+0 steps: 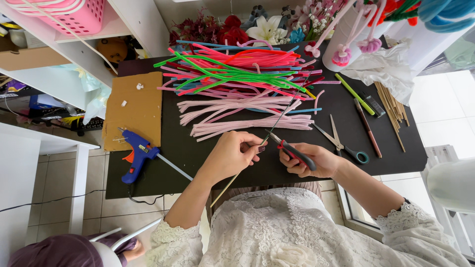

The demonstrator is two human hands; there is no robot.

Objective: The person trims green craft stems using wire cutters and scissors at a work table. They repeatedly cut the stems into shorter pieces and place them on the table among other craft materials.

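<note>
A thin wooden stick (246, 163) is pinched in the left hand (232, 157), while red-handled pliers (292, 151) are gripped in the right hand (309, 160) and set against the stick, between the two hands. Beyond the hands, pink pipe cleaners (247, 123) are spread on the black surface (198, 148); scissors (341, 143) are seen just beside the right hand, a blue glue gun (136, 153) well left of the left hand.

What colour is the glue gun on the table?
Blue, with an orange trigger: the glue gun, clearest in the head view.
</note>
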